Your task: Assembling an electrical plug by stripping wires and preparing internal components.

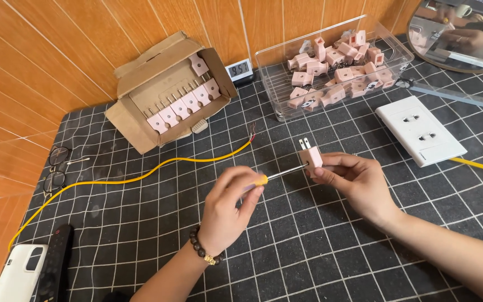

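My left hand (229,206) grips a screwdriver (275,175) with a yellow handle; its metal shaft points right into the side of a pink two-pin plug (311,156). My right hand (352,180) pinches that plug, prongs pointing up, just above the black gridded mat (320,246). A beaded bracelet sits on my left wrist. A yellow wire (141,178) with bared ends lies on the mat beyond my left hand.
A cardboard box (169,95) holding pink plugs stands at the back left. A clear tray (334,64) with several pink plugs is at the back right. A white wall socket (419,130), glasses (57,166), a small digital clock (238,69), a phone and a remote also lie here.
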